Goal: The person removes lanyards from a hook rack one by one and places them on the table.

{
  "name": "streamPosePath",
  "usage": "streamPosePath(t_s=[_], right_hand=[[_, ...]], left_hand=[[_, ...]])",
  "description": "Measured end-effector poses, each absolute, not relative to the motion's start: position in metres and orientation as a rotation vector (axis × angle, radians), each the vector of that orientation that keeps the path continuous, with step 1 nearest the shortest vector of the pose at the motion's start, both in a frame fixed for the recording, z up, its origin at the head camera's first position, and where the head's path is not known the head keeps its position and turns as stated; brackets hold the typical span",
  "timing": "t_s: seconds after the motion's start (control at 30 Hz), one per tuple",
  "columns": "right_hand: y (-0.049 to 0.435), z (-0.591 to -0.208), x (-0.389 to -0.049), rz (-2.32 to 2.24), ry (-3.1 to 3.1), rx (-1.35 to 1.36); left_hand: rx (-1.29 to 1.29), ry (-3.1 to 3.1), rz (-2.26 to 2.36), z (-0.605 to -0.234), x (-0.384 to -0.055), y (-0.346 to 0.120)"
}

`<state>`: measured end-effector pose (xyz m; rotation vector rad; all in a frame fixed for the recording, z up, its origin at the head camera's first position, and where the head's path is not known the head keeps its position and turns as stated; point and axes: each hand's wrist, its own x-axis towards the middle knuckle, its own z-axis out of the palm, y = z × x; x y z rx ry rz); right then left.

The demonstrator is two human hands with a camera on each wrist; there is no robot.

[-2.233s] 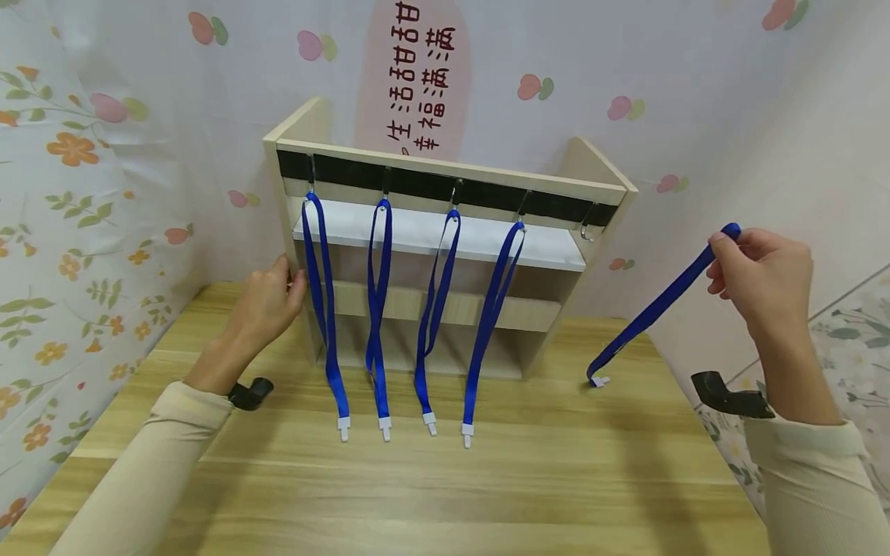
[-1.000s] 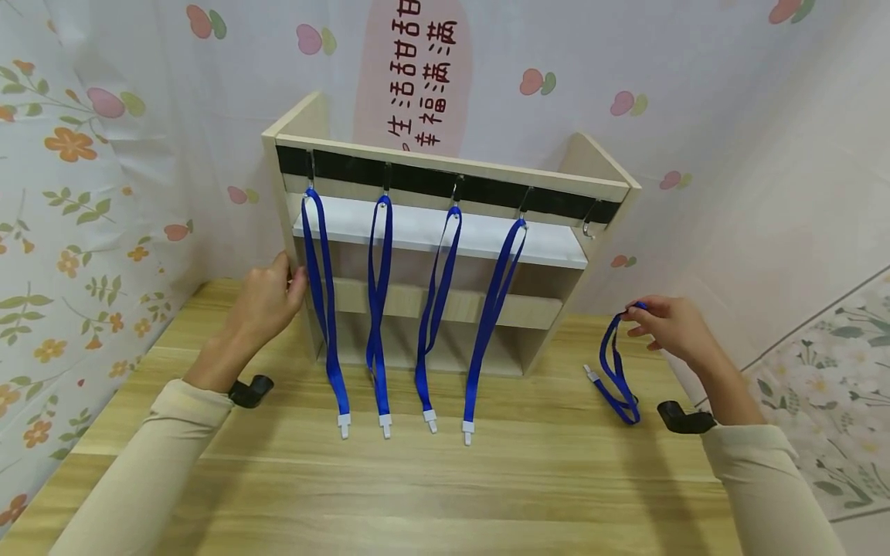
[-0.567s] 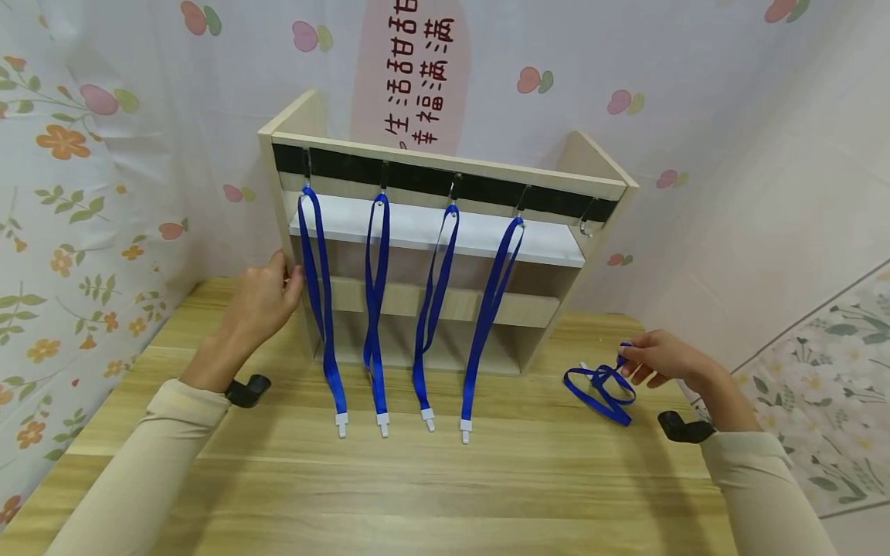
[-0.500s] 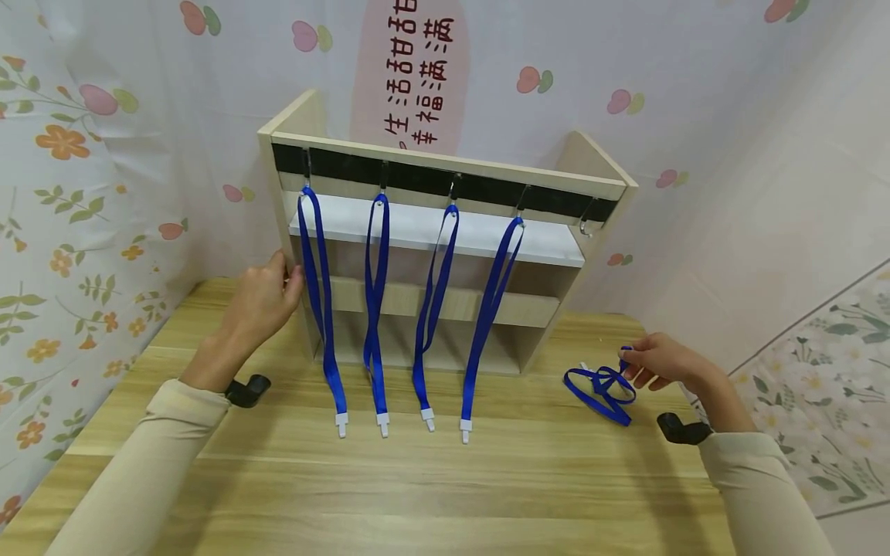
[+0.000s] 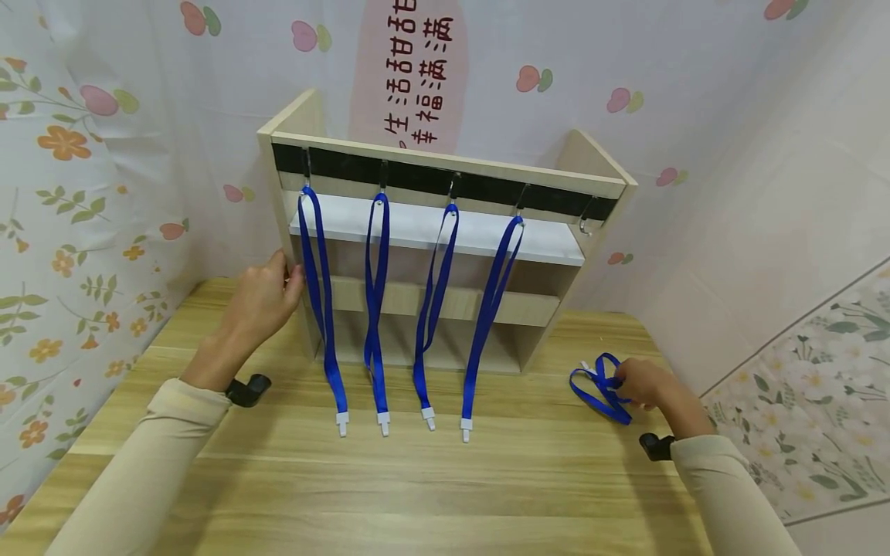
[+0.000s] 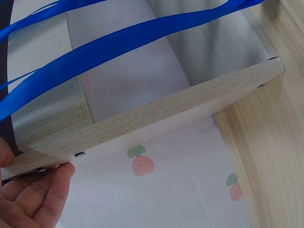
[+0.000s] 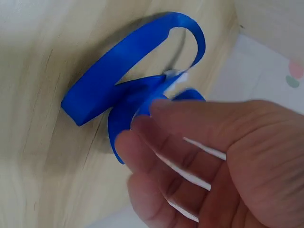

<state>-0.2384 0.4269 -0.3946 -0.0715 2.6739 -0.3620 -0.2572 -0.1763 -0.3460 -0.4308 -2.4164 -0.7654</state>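
My left hand (image 5: 267, 297) grips the left side panel of a small wooden shelf rack (image 5: 445, 305). In the left wrist view, thumb and fingers of that hand (image 6: 35, 199) lie on either side of the panel's edge. Several blue lanyards with white clips hang from hooks along the rack's black strip, the rightmost hanging lanyard (image 5: 487, 309) among them. On the table at right lies a loose, looped blue lanyard (image 5: 591, 398). My right hand (image 5: 647, 386) is down at it, pinching its strap (image 7: 137, 52) between thumb and index finger. Part of its white clip (image 7: 176, 81) is hidden behind the strap.
The rightmost hook (image 5: 585, 224) on the black strip (image 5: 417, 179) carries nothing. A white shelf board (image 5: 431, 232) sits behind the hanging straps. The rack stands on a wood-grain table (image 5: 417, 494), against a patterned cloth backdrop (image 5: 556, 46).
My right hand has come down and left with the lanyard, which went from stretched out to looped on the table. The left hand still grips the rack.
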Motion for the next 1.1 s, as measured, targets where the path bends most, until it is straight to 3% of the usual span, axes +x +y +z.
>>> streamPosePath(t_s=[0.8, 1.1], right_hand=[[0.424, -0.357, -0.245, -0.239, 2.805, -0.046], [0.414, -0.342, -0.244, -0.200, 3.109, -0.173]], left_hand=[[-0.418, -2.404, -0.772, -0.346, -0.258, -0.176], [-0.423, -2.410, -0.771, -0.348, -0.259, -0.177]])
